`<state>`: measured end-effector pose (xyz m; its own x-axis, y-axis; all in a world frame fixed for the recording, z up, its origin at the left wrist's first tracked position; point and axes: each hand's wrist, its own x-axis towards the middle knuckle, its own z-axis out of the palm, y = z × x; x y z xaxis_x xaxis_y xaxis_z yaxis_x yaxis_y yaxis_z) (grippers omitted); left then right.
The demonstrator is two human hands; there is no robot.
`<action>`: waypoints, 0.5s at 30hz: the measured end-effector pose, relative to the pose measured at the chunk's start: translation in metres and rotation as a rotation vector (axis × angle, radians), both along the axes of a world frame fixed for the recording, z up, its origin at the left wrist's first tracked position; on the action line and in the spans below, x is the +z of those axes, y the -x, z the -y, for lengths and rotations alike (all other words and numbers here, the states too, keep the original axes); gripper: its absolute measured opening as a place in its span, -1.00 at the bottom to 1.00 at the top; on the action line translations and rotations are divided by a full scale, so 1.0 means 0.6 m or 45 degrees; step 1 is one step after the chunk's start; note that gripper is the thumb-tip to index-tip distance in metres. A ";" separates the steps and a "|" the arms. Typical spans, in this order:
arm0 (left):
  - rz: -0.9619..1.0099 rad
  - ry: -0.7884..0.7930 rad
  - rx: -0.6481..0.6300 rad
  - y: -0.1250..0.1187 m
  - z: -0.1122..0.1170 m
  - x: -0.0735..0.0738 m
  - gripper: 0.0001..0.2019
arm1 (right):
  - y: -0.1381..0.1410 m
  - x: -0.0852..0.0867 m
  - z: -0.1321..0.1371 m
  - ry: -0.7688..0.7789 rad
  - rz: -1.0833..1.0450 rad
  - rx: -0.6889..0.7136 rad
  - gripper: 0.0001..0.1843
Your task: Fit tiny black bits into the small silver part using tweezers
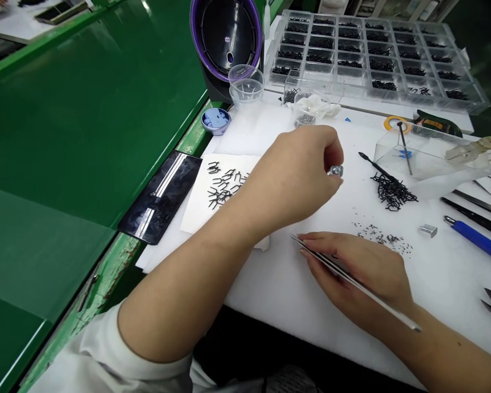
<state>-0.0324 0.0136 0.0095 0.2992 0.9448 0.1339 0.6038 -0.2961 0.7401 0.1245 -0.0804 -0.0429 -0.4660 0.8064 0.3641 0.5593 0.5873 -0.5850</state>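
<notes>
My left hand (pixel 300 169) reaches across the white work surface, its fingers closed in a pinch around a small shiny silver piece (pixel 336 171). Lower down, my right hand (pixel 358 267) grips a pair of metal tweezers (pixel 387 309), whose tips point left, just under my left wrist. Part of a white sheet with small black bent pieces (pixel 225 185) shows beyond my left forearm, which hides the rest. To the right of my left hand lies a heap of black bent pieces (pixel 393 192). Tiny dark bits (pixel 387 238) are scattered above my right hand.
A divided clear tray (pixel 337 73) of black pieces stands at the back. Left are a purple-rimmed fan-like device (pixel 227 38), clear cups (pixel 246 90), and a dark phone-like slab (pixel 160 196). Right are a clear box (pixel 429 164), a blue pen-like tool (pixel 478 240) and a silver block (pixel 427 231).
</notes>
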 end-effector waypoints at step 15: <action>0.112 -0.024 0.159 0.029 -0.018 0.004 -0.93 | 0.015 0.021 -0.095 0.237 -0.023 -0.404 -0.92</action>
